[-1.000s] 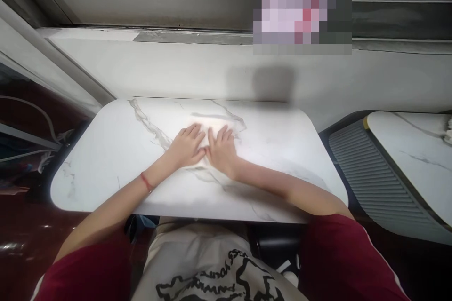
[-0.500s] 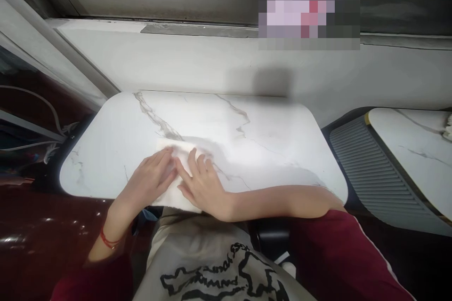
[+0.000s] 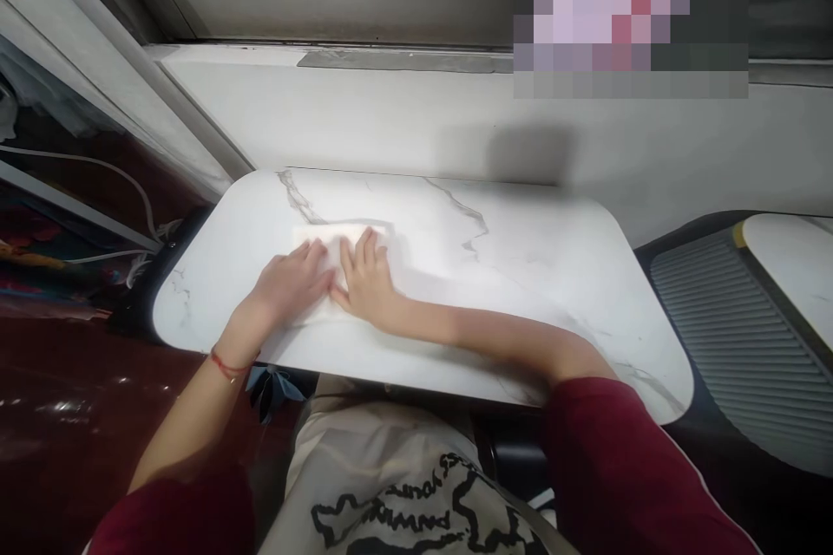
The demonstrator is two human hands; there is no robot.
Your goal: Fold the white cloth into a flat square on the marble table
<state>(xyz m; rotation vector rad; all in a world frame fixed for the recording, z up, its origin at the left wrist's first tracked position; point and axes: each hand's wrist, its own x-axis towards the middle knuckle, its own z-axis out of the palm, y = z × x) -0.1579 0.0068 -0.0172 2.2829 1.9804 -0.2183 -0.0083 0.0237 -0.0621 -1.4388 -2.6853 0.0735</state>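
Note:
A white cloth (image 3: 331,234) lies spread on a white marble-patterned table (image 3: 534,251), left of its middle. On the cloth's left part rests my left hand (image 3: 292,279), palm down, its fingers slightly bent and lying on the fabric. My right hand (image 3: 365,277) presses flat on the right part, fingers spread and pointing toward the wall. The thumbs of both hands come close together over the cloth. Under the palms, part of the cloth is hidden.
Behind the table runs a white wall (image 3: 377,121) below a window ledge (image 3: 403,61). To the right stands a grey ribbed cabinet (image 3: 729,338) with a white top. White cables (image 3: 140,191) hang at the left, and a curtain (image 3: 117,61) borders the wall.
Both hands and the cloth have slid away from my body toward the wall. The cloth's near edge reached the table's front edge before; now it lies further in. My view has shifted left.

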